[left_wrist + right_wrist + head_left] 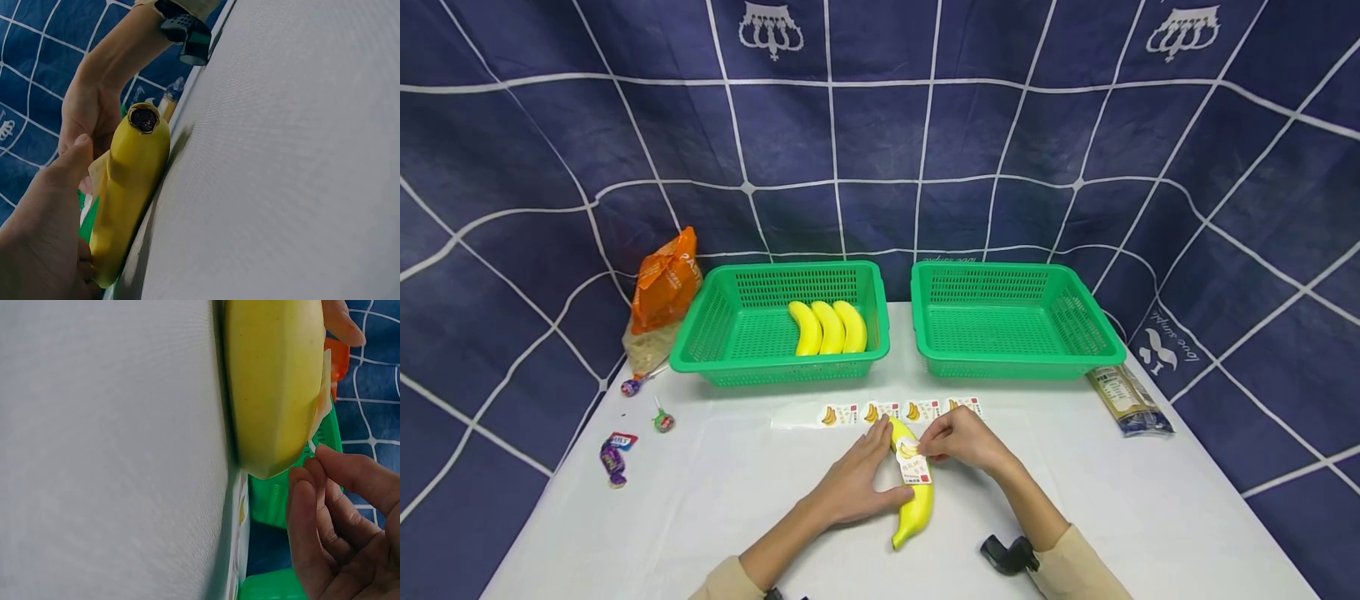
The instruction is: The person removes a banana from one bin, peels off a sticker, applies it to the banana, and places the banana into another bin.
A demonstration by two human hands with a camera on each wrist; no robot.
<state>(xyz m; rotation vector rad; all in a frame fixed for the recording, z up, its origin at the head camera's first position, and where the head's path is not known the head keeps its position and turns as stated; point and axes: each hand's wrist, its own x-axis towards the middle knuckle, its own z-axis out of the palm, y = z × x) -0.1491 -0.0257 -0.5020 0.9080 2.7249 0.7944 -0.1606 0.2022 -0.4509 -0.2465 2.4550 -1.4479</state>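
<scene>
A yellow banana (914, 512) lies on the white table, its stem end toward me. On its upper side is a white sticker (915, 472) with a banana picture and small print. My left hand (850, 483) rests along the banana's left side, fingers extended at the far end and thumb over the middle. From the right, my right hand (964, 437) pinches the sticker's edge between thumb and fingertips. In the right wrist view, the sticker (322, 400) stands partly away from the peel. Just beyond the hands lies a strip of similar stickers (922, 410).
At the back left, a green basket (775, 367) holds 3 bananas (827, 327); another green basket (1015, 367) stands right of it. An orange bag (666, 279) and wrapped candies (613, 460) are at the left. A flat packet (1127, 400) lies by the right basket.
</scene>
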